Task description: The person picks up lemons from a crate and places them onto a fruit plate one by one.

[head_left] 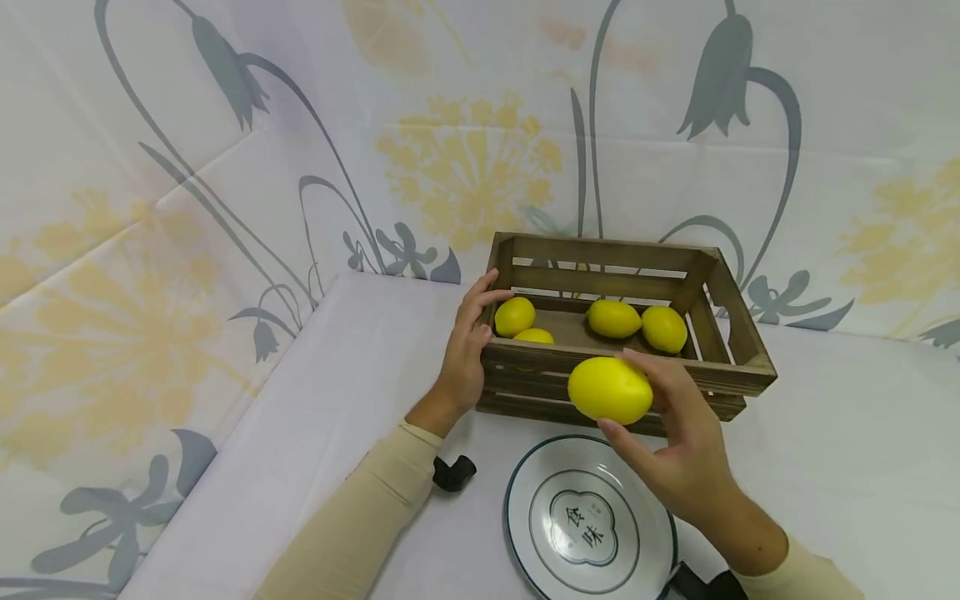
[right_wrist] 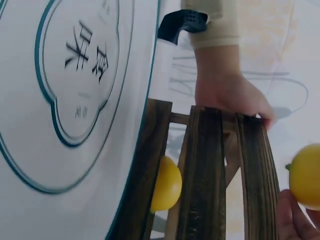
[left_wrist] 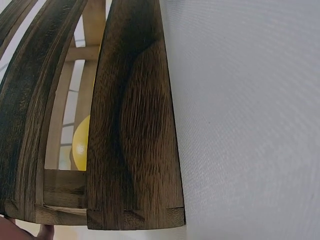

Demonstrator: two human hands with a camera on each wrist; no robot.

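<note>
My right hand [head_left: 690, 458] pinches a yellow lemon [head_left: 609, 390] between thumb and fingers, in front of the crate's front side and above the plate's far edge. At the left end of a slatted brown wooden crate [head_left: 720, 377], my left hand [head_left: 463, 358] grips the upper edge. Several lemons lie inside the crate; one lemon [head_left: 534, 337] is partly hidden by the front slat. Through the slats, a lemon [left_wrist: 81, 145] shows in the left wrist view. The held lemon [right_wrist: 306, 177] appears at the right edge of the right wrist view.
A white plate [head_left: 517, 508] with a dark green rim and printed characters lies in front of the crate. Black wrist devices [head_left: 454, 473] sit at both wrists. White cloth [head_left: 375, 350] covers the table, with a flower-patterned curtain [head_left: 480, 75] behind and at left.
</note>
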